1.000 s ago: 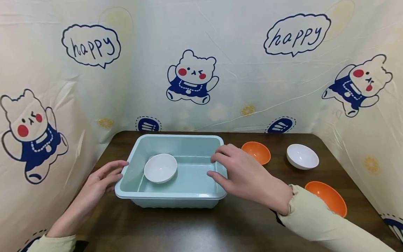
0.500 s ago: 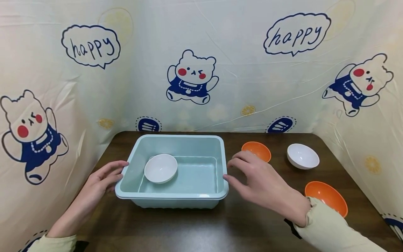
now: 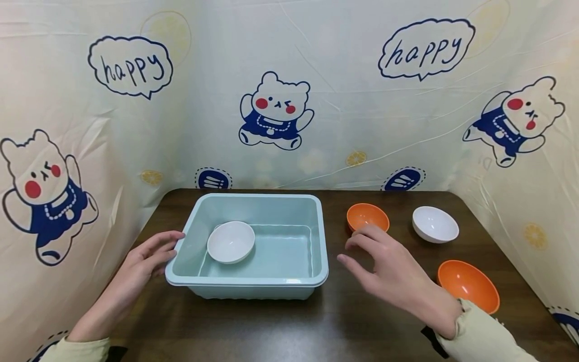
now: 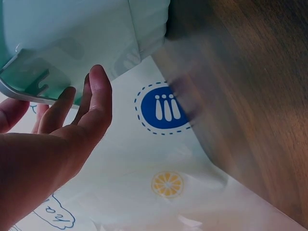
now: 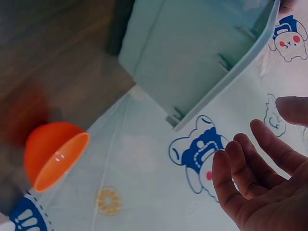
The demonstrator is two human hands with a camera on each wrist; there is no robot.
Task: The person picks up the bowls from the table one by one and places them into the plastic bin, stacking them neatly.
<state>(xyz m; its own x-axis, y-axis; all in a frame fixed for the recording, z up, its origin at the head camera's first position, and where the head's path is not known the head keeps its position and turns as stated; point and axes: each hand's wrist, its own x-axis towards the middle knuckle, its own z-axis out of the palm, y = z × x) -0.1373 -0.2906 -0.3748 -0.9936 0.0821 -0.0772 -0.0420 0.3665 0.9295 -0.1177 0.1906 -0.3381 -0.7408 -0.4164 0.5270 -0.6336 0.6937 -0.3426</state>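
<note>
A pale blue-green plastic tub [image 3: 246,281] stands on the table, with a white bowl [image 3: 230,242] inside at its left. My left hand [image 3: 147,261] touches the tub's left rim; in the left wrist view its fingers [image 4: 100,86] lie against the outer wall below the rim. My right hand [image 3: 391,271] hovers right of the tub, fingers loosely bent and holding nothing. Just beyond its fingertips sits an orange bowl [image 3: 367,216], its near edge partly hidden by the hand. The right wrist view also shows this orange bowl [image 5: 60,151], apart from the hand.
Another white bowl [image 3: 435,224] stands at the back right. A larger-looking orange bowl [image 3: 468,285] is nearer, beside the right forearm. Printed cloth [image 3: 344,110] walls the dark wooden table [image 3: 271,332] at the back and both sides.
My right hand has moved from over the tub's right rim out to the right, above the table. The left hand, tub and bowls stay in place.
</note>
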